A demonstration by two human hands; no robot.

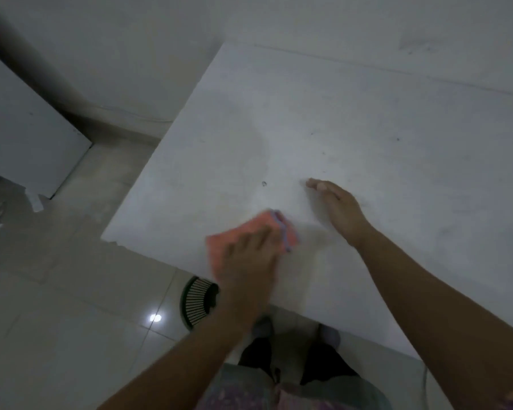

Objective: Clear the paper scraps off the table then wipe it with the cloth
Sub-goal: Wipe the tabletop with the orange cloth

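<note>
A white table (367, 128) fills the upper right of the head view. An orange cloth (243, 229) with a purple edge lies on it near the front left edge. My left hand (249, 258) presses flat on the cloth, blurred by motion. My right hand (335, 208) rests on the tabletop to the right of the cloth, fingers straight and together, holding nothing. A small dark speck (264, 183) lies on the table beyond the cloth. I see no paper scraps on the table.
A dark slatted bin (197, 303) stands on the tiled floor under the table's front left edge. A white panel (27, 134) leans at the far left. My feet (296, 329) are below the table edge.
</note>
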